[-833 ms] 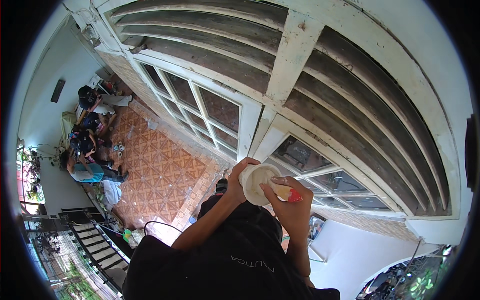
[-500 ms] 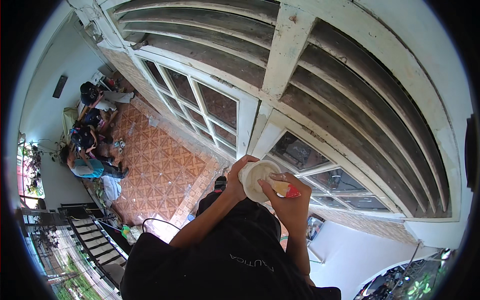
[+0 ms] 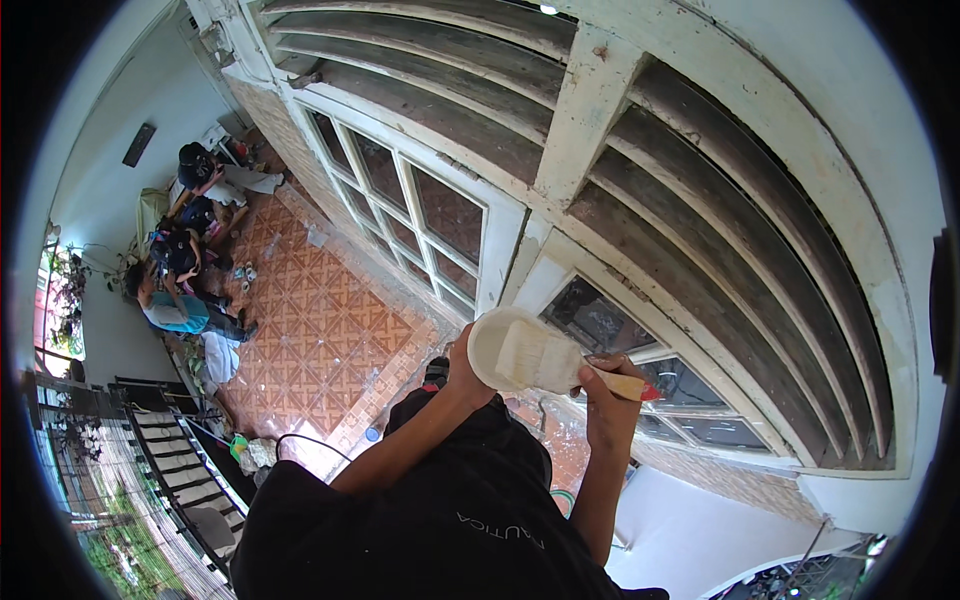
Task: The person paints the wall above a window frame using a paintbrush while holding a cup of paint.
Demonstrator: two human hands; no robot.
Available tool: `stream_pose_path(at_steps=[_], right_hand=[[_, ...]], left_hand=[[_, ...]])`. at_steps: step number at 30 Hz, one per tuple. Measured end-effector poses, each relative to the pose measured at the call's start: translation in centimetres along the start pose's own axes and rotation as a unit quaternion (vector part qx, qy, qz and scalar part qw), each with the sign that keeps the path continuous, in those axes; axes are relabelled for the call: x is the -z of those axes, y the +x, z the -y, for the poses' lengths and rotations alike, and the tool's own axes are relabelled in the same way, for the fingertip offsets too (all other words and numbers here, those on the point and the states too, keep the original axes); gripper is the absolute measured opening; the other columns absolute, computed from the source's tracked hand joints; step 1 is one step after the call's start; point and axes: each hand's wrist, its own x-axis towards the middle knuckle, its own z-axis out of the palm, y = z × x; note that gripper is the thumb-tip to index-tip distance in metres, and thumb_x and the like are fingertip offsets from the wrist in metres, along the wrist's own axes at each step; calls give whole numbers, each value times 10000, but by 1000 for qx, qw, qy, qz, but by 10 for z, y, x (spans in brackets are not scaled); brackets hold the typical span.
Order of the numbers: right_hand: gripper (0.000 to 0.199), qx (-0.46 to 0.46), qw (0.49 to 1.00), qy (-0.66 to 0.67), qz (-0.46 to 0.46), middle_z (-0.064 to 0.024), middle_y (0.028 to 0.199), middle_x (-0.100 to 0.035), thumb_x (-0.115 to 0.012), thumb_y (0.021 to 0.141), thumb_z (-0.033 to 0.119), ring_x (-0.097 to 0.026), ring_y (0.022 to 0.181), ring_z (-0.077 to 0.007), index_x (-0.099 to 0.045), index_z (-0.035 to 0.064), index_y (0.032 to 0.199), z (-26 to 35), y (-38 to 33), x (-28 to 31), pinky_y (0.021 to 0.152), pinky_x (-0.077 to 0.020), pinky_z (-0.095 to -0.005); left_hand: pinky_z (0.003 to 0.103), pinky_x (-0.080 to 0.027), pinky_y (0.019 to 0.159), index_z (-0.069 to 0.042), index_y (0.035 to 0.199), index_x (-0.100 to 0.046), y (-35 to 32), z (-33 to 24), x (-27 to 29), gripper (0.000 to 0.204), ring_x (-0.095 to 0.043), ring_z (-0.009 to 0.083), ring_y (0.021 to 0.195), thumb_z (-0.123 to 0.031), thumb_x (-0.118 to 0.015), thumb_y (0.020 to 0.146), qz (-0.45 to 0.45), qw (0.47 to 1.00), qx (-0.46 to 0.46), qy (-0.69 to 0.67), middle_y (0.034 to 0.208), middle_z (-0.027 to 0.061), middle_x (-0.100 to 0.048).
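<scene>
Left hand (image 3: 462, 362) is closed around the near rim of a small white paint pot (image 3: 497, 345), fingers mostly hidden behind it, holding it up close against the white window frame (image 3: 520, 255). Right hand (image 3: 607, 395) is closed on the pale wooden handle of a wide paintbrush (image 3: 560, 365); the white-loaded bristles lie across the pot's mouth, touching its rim.

Landmark = pot. Glass panes (image 3: 600, 320) sit just behind it, the louvred transom (image 3: 700, 200) is above it, and the orange tiled floor (image 3: 320, 330) is far below it. Seated people (image 3: 185, 270) are well off to the left of it, down on that floor.

Risks, as I judge them:
- Pot looks tilted toward the camera with a loaded brush across it. More tilt, or a hard wipe on the rim, and paint runs onto the dark shirt (image 3: 440, 530) or falls to the tiles.
- Panes are right behind the pot; a loose stroke puts paint on glass.
- Both hands are occupied at height, with nothing free to brace. A slip likely means a dropped pot or brush, though the people look clear of the drop line.
</scene>
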Motion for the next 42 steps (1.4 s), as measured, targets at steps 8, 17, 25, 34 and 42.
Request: stream_pose_path(at_steps=[8,17,25,34,42], right_hand=[[150,-84,994,48,53,-29,744,-508,-613,761,95,-504,653,-108,-488,43,824,-21,2,-3,560,-412,-236],[180,-78,997,3,18,-48,745,-541,-643,746,142,-506,591,-112,-552,0,809,-17,26,-55,481,-385,-241],[324,150,984,-100,-4,-112,839,-570,-677,735,122,-552,691,-128,-505,-32,962,101,82,-178,543,-444,-235],[244,404,772,-441,213,5,583,-490,-640,779,203,-434,553,-48,-545,4,676,249,139,-338,502,-356,-215],[334,473,663,-555,168,-41,634,-572,-696,716,294,-511,566,-105,-586,-17,761,287,181,-445,522,-406,-250]], left_hand=[[373,-416,904,-43,1166,-463,-13,-9,-4,442,-520,236,1048,-353,-303,895,11,999,-27,21,1149,104,-523],[368,-404,904,-65,1085,-533,-10,-57,-16,428,-533,231,1018,-409,-430,852,-28,992,-82,96,1102,90,-557],[451,-412,903,-137,1277,-340,25,-174,-125,598,-430,276,1147,-560,-328,854,130,989,-59,35,1261,99,-414],[395,-414,911,-76,1202,-400,43,-296,-234,438,-488,230,1077,-349,-478,869,259,939,-226,-32,1182,85,-482],[372,-426,876,-74,1131,-442,74,-371,-280,370,-497,184,1010,-292,-540,848,285,896,-328,-93,1104,48,-506]])
